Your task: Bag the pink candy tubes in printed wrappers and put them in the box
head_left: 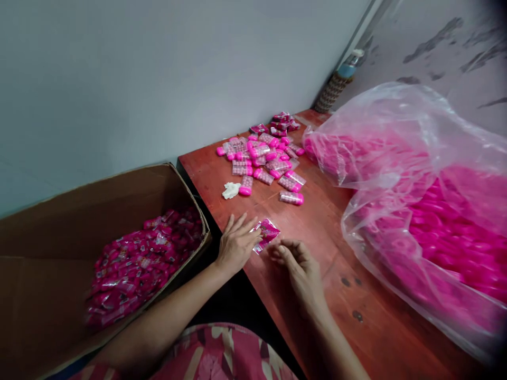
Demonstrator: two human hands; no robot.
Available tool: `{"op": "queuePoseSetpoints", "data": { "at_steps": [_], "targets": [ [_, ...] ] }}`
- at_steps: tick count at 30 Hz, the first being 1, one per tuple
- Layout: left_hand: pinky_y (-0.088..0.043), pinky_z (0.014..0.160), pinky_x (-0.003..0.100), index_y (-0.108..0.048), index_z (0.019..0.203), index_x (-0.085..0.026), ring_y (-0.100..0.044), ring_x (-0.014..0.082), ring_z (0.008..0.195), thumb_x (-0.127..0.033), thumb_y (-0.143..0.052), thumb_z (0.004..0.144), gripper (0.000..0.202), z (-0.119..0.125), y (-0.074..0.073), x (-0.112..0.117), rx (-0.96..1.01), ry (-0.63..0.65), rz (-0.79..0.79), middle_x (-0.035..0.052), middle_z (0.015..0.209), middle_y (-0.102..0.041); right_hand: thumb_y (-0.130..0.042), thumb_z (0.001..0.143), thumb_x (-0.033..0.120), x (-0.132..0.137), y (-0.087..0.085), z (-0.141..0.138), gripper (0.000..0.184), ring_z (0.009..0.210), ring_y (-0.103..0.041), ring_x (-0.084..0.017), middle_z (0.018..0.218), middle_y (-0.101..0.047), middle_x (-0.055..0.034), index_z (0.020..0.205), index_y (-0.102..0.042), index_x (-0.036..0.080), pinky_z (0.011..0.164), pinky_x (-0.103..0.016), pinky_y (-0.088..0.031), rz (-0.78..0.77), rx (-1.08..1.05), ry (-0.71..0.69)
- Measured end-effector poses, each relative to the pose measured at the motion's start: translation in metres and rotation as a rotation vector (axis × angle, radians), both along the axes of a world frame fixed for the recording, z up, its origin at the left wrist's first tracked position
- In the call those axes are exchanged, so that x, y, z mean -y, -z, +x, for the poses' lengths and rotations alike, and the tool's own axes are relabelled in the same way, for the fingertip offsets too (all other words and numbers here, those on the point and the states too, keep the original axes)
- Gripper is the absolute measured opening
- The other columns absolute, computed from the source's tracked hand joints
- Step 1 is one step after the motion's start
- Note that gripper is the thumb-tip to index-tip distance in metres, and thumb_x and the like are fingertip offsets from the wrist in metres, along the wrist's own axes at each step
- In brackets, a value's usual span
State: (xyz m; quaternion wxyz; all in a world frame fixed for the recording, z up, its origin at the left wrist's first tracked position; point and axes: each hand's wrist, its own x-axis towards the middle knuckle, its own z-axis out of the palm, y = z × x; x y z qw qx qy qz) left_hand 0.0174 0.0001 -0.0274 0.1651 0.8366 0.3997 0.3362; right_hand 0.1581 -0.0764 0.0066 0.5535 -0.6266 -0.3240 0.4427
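The left hand [237,244] lies with loosely extended fingers, its fingertips at the left edge of a small, glossy magenta printed wrapper [267,232], which rests near the edge of the red-painted wooden table [317,243]. The right hand [295,258] is half curled just beside the wrapper's lower right; whether it pinches anything cannot be told. Nor can it be told whether the wrapper is filled.

Beyond the hands, one clear flat tube with a bright pink cap and pale pink beads [291,198] lies apart, near a loose pile of similar tubes [259,155]. These, with no wrapper on them, look like work left. A crumpled white scrap [231,190] sits beside the pile; behind it is a small stack of magenta packets [281,124].

To the left, an open brown cardboard box [79,216] holds a broad heap of magenta packets [146,269], probably the finished share. To the right, a large translucent plastic bag [404,105] contains many glossy pink pieces [443,232], seemingly a plentiful supply.
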Motion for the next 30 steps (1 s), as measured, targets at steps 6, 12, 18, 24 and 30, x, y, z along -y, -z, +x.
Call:
{"op": "queuePoseSetpoints", "data": {
  "at_steps": [6, 12, 18, 24, 30],
  "targets": [
    [-0.032, 0.101, 0.044, -0.059, 0.112, -0.024, -0.045, 0.0233, 0.118, -0.026, -0.057, 0.079, 0.033, 0.001, -0.021, 0.014, 0.301, 0.073, -0.216, 0.0061, 0.12, -0.057, -0.068, 0.07, 0.028, -0.022, 0.001, 0.0, 0.033, 0.063, -0.059, -0.012, 0.077, -0.064, 0.0011, 0.098, -0.052, 0.022, 0.061, -0.026, -0.047, 0.084, -0.233, -0.018],
    [-0.05, 0.067, 0.029, -0.069, 0.094, -0.017, -0.064, 0.0217, 0.076, -0.038, -0.063, 0.071, 0.032, -0.007, -0.042, 0.011, 0.623, 0.095, -0.989, 0.0045, 0.082, -0.07, -0.069, 0.069, 0.03, -0.025, -0.015, 0.005, 0.035, 0.06, -0.057, -0.012, 0.068, -0.061, 0.0033, 0.099, -0.052, 0.021, 0.058, -0.023, -0.044, 0.032, -0.227, -0.297],
    [-0.048, 0.055, 0.025, -0.069, 0.062, -0.011, -0.059, 0.0151, 0.054, -0.037, -0.073, 0.059, 0.026, -0.006, -0.037, 0.008, 0.799, 0.019, -1.296, 0.0035, 0.056, -0.063, -0.055, 0.078, 0.041, -0.053, -0.024, 0.027, 0.027, 0.057, -0.057, -0.015, 0.065, -0.061, -0.0003, 0.092, -0.057, 0.019, 0.053, -0.026, -0.042, -0.066, 0.328, -0.414],
    [-0.047, 0.052, 0.022, -0.063, 0.052, -0.01, -0.056, 0.0107, 0.049, -0.032, -0.076, 0.055, 0.026, -0.003, -0.039, 0.009, 0.92, -0.132, -1.341, 0.0032, 0.052, -0.06, -0.042, 0.085, 0.044, -0.112, -0.017, 0.053, 0.037, 0.095, -0.056, -0.031, 0.114, -0.054, -0.0153, 0.112, -0.054, 0.022, 0.071, -0.041, -0.044, -0.21, 1.273, -0.097],
    [-0.048, 0.05, 0.021, -0.062, 0.058, -0.01, -0.055, 0.0093, 0.049, -0.032, -0.077, 0.057, 0.026, -0.012, -0.034, 0.002, 1.13, -0.247, -1.387, 0.0021, 0.056, -0.061, -0.035, 0.089, 0.031, -0.111, 0.009, 0.074, 0.029, 0.116, -0.043, -0.024, 0.117, -0.056, -0.0087, 0.102, -0.059, 0.02, 0.097, -0.043, -0.031, 0.127, 1.329, -0.491]
  ]
}}
